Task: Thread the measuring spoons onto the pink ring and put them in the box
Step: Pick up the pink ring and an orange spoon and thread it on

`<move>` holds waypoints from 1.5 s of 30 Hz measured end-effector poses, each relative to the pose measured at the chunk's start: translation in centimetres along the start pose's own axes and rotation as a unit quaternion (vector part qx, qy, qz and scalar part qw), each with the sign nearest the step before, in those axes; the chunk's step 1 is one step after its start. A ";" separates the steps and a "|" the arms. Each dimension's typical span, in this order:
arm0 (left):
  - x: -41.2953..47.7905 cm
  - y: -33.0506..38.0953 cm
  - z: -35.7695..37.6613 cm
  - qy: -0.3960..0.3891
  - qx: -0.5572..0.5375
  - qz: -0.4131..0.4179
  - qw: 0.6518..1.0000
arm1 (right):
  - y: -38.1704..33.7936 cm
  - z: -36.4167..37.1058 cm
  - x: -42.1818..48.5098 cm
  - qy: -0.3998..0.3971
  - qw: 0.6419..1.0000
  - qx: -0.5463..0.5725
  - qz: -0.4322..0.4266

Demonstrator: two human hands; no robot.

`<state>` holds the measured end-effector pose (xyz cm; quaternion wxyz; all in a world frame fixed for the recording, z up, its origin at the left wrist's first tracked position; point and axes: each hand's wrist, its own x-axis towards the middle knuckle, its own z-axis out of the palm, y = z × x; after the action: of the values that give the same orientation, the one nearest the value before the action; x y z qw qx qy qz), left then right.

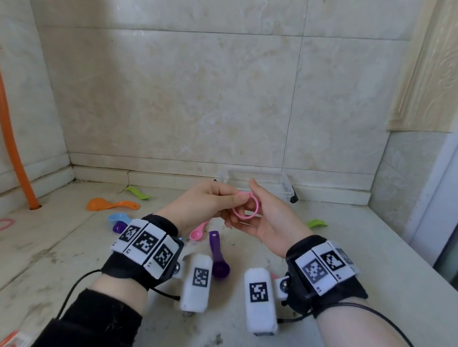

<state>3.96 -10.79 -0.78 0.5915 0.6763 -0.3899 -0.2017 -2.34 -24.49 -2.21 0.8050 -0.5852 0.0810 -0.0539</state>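
- We see the pink ring [246, 217] held up between both hands — the left hand [207, 201] pinches its top and the right hand [270, 221] grips its side.
- The clear box [286, 189] stands just behind the hands.
- A purple spoon [214, 249] and a pink spoon [198, 233] lie below the hands — an orange spoon [106, 205] lies left of them.

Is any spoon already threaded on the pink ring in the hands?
No, the pink ring pinched between left hand and right hand is bare; the spoons lie on the counter.
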 end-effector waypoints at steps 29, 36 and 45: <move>0.2 -0.2 0.0 0.097 -0.049 -0.044 0.993 | -0.5 -2.6 1.5 0.280 0.946 -0.033 -0.157; -0.2 -0.2 -0.2 0.095 0.000 -0.061 0.994 | -0.2 -1.4 0.7 0.205 0.970 -0.025 -0.128; 0.3 -1.1 -0.2 0.046 -0.006 -0.086 0.995 | -0.3 -0.5 1.0 0.210 0.969 -0.101 -0.086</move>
<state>4.64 -10.87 -1.74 0.5934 0.7124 -0.3012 -0.2230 -1.50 -25.24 -2.19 0.6993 -0.6437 0.2020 -0.2363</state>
